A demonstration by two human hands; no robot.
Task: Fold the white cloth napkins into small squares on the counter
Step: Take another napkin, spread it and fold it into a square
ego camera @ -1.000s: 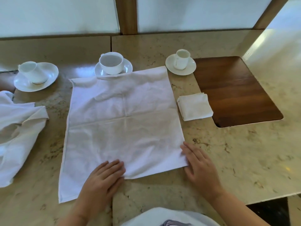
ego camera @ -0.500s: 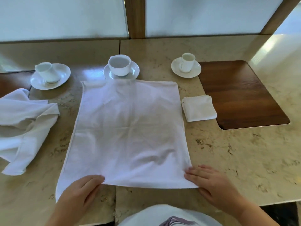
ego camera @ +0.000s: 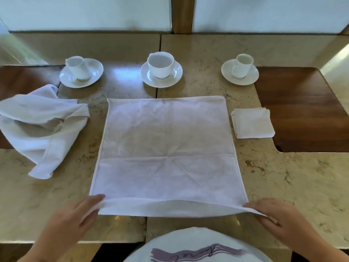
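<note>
On the left of the table (ego camera: 283, 178) a crumpled napkin (ego camera: 41, 127) is seen in a loose heap, its long axis running from the far left toward the near edge. In the middle a spread napkin (ego camera: 166, 148) is laid flat and nearly square, its sides lined up with the table edges, a crease running across it from left to right. Its near left corner is pinched by the left hand (ego camera: 75, 222), fingers curled around the hem; its near right corner is pinched by the right hand (ego camera: 277, 218), and the near edge is lifted slightly between them. To the right a folded napkin (ego camera: 253, 122) is seen as a small square, partly on a wooden inlay (ego camera: 306, 110).
</note>
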